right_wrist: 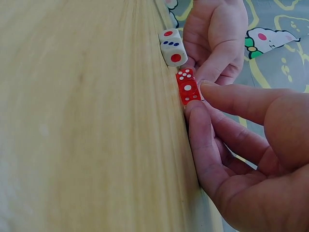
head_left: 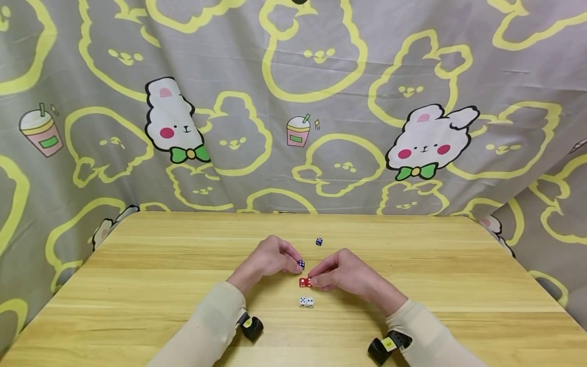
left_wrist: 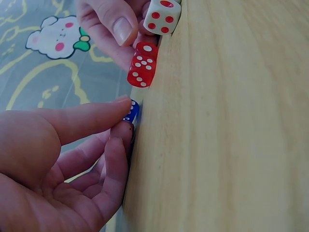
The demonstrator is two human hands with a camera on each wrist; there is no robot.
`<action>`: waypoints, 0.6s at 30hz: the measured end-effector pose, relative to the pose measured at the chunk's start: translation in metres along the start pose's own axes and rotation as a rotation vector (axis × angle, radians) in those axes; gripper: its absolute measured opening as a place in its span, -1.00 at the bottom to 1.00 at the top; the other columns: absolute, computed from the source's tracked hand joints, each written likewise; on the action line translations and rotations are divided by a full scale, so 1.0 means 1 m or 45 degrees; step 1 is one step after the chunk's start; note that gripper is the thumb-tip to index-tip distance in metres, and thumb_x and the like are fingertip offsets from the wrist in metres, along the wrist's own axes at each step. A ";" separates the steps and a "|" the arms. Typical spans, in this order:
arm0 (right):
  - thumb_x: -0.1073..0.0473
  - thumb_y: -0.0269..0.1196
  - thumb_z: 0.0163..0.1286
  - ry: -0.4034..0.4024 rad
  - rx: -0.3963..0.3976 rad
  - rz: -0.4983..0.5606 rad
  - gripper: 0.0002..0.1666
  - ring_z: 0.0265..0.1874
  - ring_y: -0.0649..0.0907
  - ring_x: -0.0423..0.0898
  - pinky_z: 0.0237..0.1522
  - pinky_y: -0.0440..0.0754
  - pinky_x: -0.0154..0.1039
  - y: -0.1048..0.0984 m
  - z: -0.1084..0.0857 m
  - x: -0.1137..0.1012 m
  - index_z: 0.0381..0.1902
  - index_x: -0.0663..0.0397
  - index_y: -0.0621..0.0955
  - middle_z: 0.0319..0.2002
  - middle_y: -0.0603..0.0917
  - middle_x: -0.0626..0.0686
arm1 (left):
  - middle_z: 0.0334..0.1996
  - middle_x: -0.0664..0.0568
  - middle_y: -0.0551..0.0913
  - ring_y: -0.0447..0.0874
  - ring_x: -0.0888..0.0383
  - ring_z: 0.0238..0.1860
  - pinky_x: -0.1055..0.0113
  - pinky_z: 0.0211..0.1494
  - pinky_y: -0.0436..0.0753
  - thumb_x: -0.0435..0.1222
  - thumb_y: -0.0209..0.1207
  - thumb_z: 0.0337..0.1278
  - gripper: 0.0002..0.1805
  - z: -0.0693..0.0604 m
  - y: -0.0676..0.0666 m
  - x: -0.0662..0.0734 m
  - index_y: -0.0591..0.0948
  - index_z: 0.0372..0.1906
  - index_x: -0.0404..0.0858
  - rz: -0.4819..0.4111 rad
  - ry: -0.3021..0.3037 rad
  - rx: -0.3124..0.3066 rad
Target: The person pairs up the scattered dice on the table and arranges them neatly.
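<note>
My left hand [head_left: 270, 259] pinches a dark blue die [head_left: 301, 264] between thumb and finger, at the table surface; the left wrist view shows this blue die [left_wrist: 132, 111] partly covered by the fingertips. Just nearer and to the right, my right hand [head_left: 349, 273] pinches a red die [head_left: 309, 282] with white dots. A second red die [head_left: 302, 283] sits against its left side. Two white dice stand side by side closer to me, a left one [head_left: 302, 302] and a right one [head_left: 310, 302]. Beyond both hands lies another dark blue die [head_left: 319, 241].
The wooden table [head_left: 151, 285] reaches back to a grey patterned curtain [head_left: 257, 76]. Black straps with small devices [head_left: 251, 326] are worn at both wrists, over pale sleeves [head_left: 206, 318].
</note>
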State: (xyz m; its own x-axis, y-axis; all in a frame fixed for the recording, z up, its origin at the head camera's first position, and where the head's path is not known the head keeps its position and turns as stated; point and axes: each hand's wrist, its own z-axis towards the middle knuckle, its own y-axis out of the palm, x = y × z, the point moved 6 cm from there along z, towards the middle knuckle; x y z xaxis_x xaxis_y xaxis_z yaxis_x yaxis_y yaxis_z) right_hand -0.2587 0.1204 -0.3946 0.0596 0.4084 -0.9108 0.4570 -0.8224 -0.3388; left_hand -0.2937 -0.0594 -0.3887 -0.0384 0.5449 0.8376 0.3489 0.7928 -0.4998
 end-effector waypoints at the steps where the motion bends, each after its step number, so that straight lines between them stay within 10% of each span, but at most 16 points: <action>1: 0.24 0.50 0.32 -0.001 -0.002 0.001 -0.75 -0.25 0.78 -0.16 -0.11 0.81 -0.21 0.000 0.000 0.000 -0.07 0.25 0.82 -0.16 0.87 0.07 | -0.36 0.05 0.80 0.67 0.13 -0.35 0.36 -0.23 0.58 -0.38 0.54 0.04 -0.86 0.000 0.000 0.000 0.81 -0.28 -0.20 0.004 0.002 0.000; 18: 0.24 0.48 0.34 -0.005 -0.010 0.002 -0.75 -0.23 0.78 -0.16 -0.11 0.81 -0.20 -0.001 0.000 0.001 -0.06 0.27 0.81 -0.14 0.87 0.09 | -0.43 0.05 0.82 0.70 0.16 -0.37 0.37 -0.22 0.58 -0.42 0.57 -0.01 -0.82 -0.001 0.002 0.001 0.80 -0.30 -0.21 0.006 -0.005 0.014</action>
State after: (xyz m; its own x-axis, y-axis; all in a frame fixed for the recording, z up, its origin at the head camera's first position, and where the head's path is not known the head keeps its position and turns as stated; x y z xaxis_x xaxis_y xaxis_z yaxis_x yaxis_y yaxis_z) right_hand -0.2594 0.1211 -0.3949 0.0569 0.4053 -0.9124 0.4640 -0.8199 -0.3353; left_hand -0.2920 -0.0575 -0.3881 -0.0403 0.5495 0.8345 0.3385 0.7933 -0.5060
